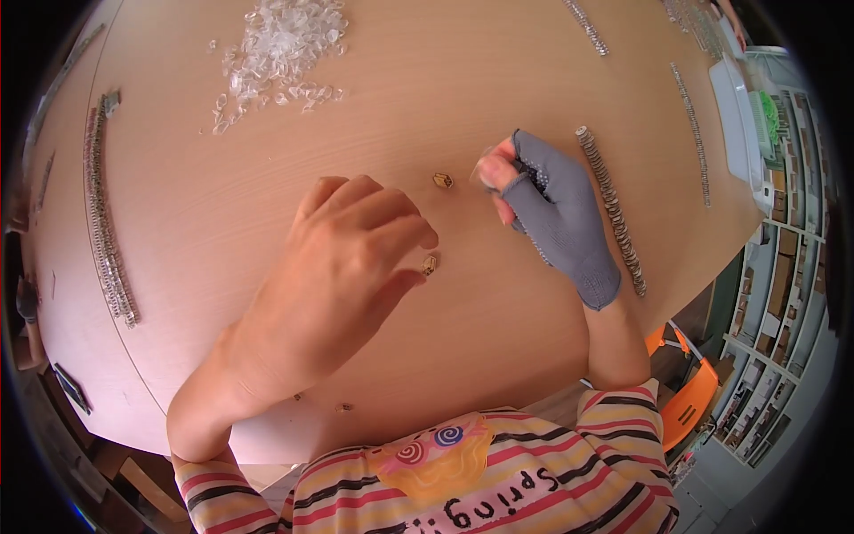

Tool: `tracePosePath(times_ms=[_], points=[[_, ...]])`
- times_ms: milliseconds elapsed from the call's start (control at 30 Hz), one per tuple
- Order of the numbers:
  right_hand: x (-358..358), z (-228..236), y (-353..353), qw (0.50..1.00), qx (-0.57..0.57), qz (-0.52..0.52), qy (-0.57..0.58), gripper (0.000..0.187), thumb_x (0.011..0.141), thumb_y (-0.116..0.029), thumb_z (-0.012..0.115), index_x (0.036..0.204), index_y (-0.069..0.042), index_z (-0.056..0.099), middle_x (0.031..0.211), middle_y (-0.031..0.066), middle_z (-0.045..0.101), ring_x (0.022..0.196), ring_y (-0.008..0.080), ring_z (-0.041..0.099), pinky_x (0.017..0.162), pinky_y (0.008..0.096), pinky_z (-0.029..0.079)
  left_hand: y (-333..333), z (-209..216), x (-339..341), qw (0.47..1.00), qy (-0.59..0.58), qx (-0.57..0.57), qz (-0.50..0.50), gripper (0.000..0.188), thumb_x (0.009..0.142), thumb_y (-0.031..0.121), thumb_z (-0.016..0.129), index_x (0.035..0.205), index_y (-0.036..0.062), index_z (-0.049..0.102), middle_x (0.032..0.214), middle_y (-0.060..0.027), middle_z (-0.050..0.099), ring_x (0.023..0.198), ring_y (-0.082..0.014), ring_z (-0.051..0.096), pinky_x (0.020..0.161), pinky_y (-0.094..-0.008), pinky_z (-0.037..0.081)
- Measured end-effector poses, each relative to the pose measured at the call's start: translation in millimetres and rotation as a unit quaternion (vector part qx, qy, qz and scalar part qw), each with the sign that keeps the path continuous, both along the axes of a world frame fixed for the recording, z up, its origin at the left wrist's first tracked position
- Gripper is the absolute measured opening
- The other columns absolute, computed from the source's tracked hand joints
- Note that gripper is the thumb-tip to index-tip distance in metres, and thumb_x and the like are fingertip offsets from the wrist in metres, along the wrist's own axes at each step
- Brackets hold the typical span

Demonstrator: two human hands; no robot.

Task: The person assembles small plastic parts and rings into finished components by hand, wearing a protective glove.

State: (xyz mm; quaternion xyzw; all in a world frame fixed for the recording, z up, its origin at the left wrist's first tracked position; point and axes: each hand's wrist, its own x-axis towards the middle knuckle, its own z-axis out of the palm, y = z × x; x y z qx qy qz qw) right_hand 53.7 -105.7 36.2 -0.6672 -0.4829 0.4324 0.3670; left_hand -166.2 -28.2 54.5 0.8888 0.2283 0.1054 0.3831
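My left hand (356, 240), bare, hovers over the table with its fingers curved and a gap between thumb and forefinger. A small brown patterned piece (429, 265) shows in that gap; it seems to lie on the table, apart from the fingertips. Farther off lies a second small brown piece (442, 180), between my two hands. My right hand (547, 209) wears a grey fingerless glove with dotted grip. Its bare thumb and fingertips pinch a small clear plastic piece (478, 172), blurred and partly hidden.
A heap of clear plastic pieces (285, 49) lies at the far left. Long stacked rows (612, 209) of small pieces stretch right of my glove, with another row (108, 222) at left. Small bits (345, 407) lie near the front edge. An orange chair (694, 405) stands at right.
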Motion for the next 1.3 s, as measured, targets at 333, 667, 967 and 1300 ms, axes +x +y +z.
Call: tracePosePath(times_ms=[333,667,967,1300], points=[[-7,-10,3,0.960,0.067,0.060,-0.264,0.022,0.102,-0.024,0.055,0.093,-0.004,0.054,0.065,0.0151,0.063,0.055,0.0332,0.062,0.050,0.0420,0.045,16,-47,35,0.986,-0.136,0.015,0.096,0.017,0.074,0.001,0.075,0.088,0.0059,0.066,0.093,-0.0048,0.062,0.094,-0.0262,0.056,0.086,-0.0383,0.044],[-10,-10,3,0.952,0.095,0.058,-0.286,0.019,0.101,-0.021,0.056,0.092,-0.005,0.053,0.059,0.0134,0.059,0.051,0.0317,0.060,0.046,0.0413,0.043,16,-49,36,0.981,-0.157,-0.004,0.110,0.016,0.072,-0.001,0.076,0.081,0.0057,0.066,0.090,-0.0038,0.061,0.090,-0.0250,0.055,0.084,-0.0370,0.043],[-22,-7,1,0.909,0.061,0.055,-0.408,0.016,0.099,-0.016,0.059,0.093,-0.002,0.055,0.070,0.0183,0.063,0.056,0.0344,0.063,0.049,0.0386,0.047,13,-48,38,0.977,-0.164,-0.023,0.134,0.010,0.072,-0.001,0.076,0.077,0.0049,0.069,0.082,-0.0038,0.061,0.088,-0.0234,0.055,0.083,-0.0356,0.042],[-1,-10,20,0.934,0.082,0.121,-0.327,0.025,0.102,-0.027,0.055,0.091,-0.004,0.053,0.055,0.0137,0.056,0.049,0.0330,0.059,0.046,0.0418,0.043,19,-53,39,0.977,-0.176,-0.021,0.117,0.009,0.072,0.002,0.077,0.077,0.0050,0.070,0.080,-0.0036,0.063,0.088,-0.0233,0.056,0.086,-0.0358,0.042]])
